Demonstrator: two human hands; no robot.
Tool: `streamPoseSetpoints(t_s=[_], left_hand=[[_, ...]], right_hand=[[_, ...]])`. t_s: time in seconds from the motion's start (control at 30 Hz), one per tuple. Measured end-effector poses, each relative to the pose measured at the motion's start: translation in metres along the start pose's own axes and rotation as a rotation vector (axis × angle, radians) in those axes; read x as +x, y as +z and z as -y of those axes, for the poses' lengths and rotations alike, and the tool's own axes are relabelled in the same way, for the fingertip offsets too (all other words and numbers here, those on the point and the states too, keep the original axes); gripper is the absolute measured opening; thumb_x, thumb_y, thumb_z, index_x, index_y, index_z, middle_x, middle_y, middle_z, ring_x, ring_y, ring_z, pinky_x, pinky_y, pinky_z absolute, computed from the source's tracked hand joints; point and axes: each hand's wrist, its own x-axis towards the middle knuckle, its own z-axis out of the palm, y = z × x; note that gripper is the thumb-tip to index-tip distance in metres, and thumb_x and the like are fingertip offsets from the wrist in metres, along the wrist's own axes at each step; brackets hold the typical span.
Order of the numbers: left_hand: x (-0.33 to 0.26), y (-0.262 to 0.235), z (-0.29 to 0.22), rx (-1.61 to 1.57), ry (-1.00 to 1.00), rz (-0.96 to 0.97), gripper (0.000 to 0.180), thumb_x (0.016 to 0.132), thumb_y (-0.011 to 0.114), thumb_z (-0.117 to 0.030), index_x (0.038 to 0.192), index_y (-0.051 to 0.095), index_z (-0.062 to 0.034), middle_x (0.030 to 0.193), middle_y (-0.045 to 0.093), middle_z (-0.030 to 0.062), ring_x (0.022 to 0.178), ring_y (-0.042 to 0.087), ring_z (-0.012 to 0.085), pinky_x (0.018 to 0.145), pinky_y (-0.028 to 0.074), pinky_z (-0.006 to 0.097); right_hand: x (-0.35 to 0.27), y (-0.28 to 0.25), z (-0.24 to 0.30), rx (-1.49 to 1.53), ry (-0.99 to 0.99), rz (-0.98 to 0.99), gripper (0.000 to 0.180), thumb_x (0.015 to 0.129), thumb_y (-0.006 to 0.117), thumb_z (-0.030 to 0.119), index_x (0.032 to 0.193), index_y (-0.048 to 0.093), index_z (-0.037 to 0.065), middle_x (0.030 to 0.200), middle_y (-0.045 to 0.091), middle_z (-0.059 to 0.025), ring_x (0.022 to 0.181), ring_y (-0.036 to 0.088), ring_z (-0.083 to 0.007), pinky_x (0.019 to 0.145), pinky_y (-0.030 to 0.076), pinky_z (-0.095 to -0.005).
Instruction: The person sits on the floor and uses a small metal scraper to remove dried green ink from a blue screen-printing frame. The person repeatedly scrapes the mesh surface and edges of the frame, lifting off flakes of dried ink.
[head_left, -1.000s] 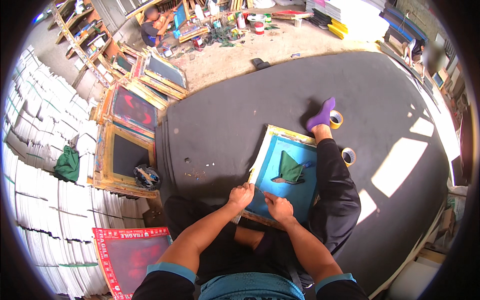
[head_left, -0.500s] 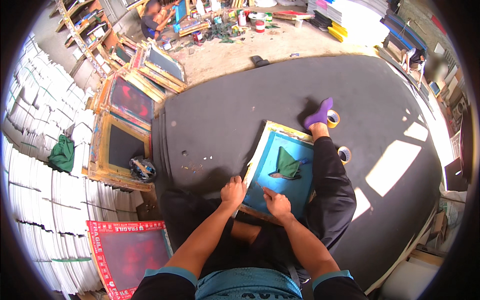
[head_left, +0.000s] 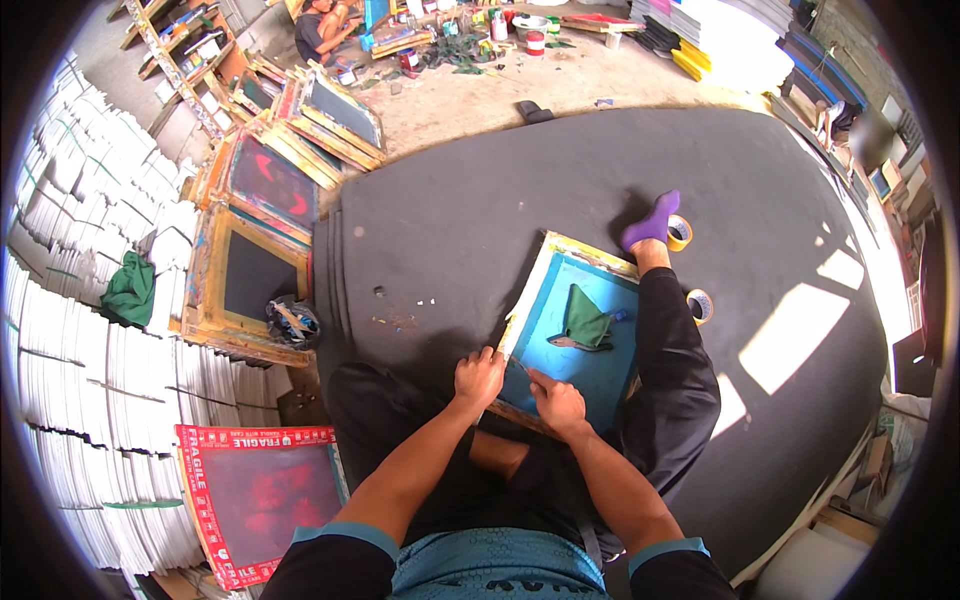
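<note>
A wooden-edged screen printing frame (head_left: 535, 270) with blue mesh lies tilted across my lap, between my legs. My left hand (head_left: 480, 376) is closed round its left edge, near the lower corner. Over the lower left part of the mesh is my right hand (head_left: 560, 403), fingers curled and the index finger pointing forward along the surface. Whatever its fingers pinch is too small to make out. Further up on the mesh rests a folded green cloth (head_left: 586, 320), with a small dark-and-grey tool (head_left: 568, 343) at its lower edge.
Two tape rolls (head_left: 678, 234) (head_left: 700, 307) lie right of my leg on the black sheet stack (head_left: 440, 220). More screen frames (head_left: 262, 270) lean at left beside white stacked sheets (head_left: 70, 350). A red-taped frame (head_left: 260, 437) is at lower left. People work in the far background.
The whole view has shifted slightly, so things sit a little further right. My left hand keeps its grip on the frame; my right hand has barely moved over the mesh.
</note>
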Motion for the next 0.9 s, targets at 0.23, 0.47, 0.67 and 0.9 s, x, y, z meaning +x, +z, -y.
streamPoseSetpoints(t_s=[0.23, 0.47, 0.67, 0.9], left_hand=[[0.01, 0.0, -0.002, 0.125, 0.077, 0.063, 0.01, 0.093, 0.069, -0.022, 0.093, 0.07, -0.0114, 0.095, 0.066, 0.0043, 0.081, 0.072, 0.0235, 0.068, 0.059, 0.04], [0.008, 0.007, 0.002, 0.034, -0.053, 0.17, 0.018, 0.09, 0.07, -0.016, 0.105, 0.064, -0.0078, 0.109, 0.066, 0.0107, 0.089, 0.075, 0.0268, 0.075, 0.062, 0.041], [0.01, 0.006, 0.0, 0.005, -0.083, 0.207, 0.019, 0.088, 0.07, -0.011, 0.105, 0.062, -0.0065, 0.111, 0.066, 0.0125, 0.091, 0.075, 0.0289, 0.075, 0.063, 0.041], [0.007, 0.006, 0.0, 0.001, -0.069, 0.149, 0.019, 0.087, 0.07, -0.011, 0.103, 0.061, -0.0061, 0.107, 0.066, 0.0127, 0.088, 0.075, 0.0296, 0.073, 0.062, 0.042]], right_hand=[[0.004, 0.009, -0.011, 0.013, -0.043, -0.012, 0.037, 0.103, 0.059, 0.035, 0.139, 0.067, 0.034, 0.105, 0.078, -0.0183, 0.098, 0.074, -0.0409, 0.09, 0.059, -0.0537], [0.006, 0.013, 0.003, -0.01, -0.008, 0.065, 0.039, 0.103, 0.059, 0.035, 0.142, 0.066, 0.032, 0.11, 0.077, -0.0196, 0.102, 0.073, -0.0424, 0.092, 0.058, -0.0532], [0.009, 0.029, 0.0, 0.047, -0.016, 0.049, 0.041, 0.105, 0.056, 0.033, 0.146, 0.059, 0.033, 0.11, 0.075, -0.0242, 0.101, 0.072, -0.0467, 0.09, 0.058, -0.0578], [0.003, 0.036, 0.011, 0.183, 0.084, 0.04, 0.039, 0.107, 0.054, 0.033, 0.145, 0.063, 0.029, 0.113, 0.073, -0.0255, 0.107, 0.069, -0.048, 0.095, 0.055, -0.0568]])
